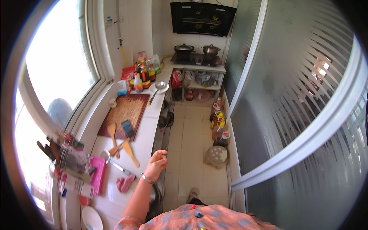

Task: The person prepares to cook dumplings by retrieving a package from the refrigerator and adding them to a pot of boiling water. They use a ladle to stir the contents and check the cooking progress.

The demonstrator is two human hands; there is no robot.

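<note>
My left hand (157, 164), with a bracelet at the wrist, hangs in the air over the front edge of the white counter (148, 123). Its fingers are half curled, and whether anything small sits between them is not clear. Nearest to it lie two wooden spatulas (130, 153) (111, 131), a slotted metal turner (118, 166) and a crumpled pink cloth (125, 184). A smartphone (127, 128) rests on the near part of the woven bamboo mat (123, 109). My right hand is out of view.
Sauce bottles (144, 76) and a ladle (159, 84) on a plate stand further along. A gas stove (198, 59) carries a lidded wok (184, 49) and pot (211, 50). Oil jugs (218, 120) and a stool (216, 155) line the right wall. A knife rack (72, 161) is at left.
</note>
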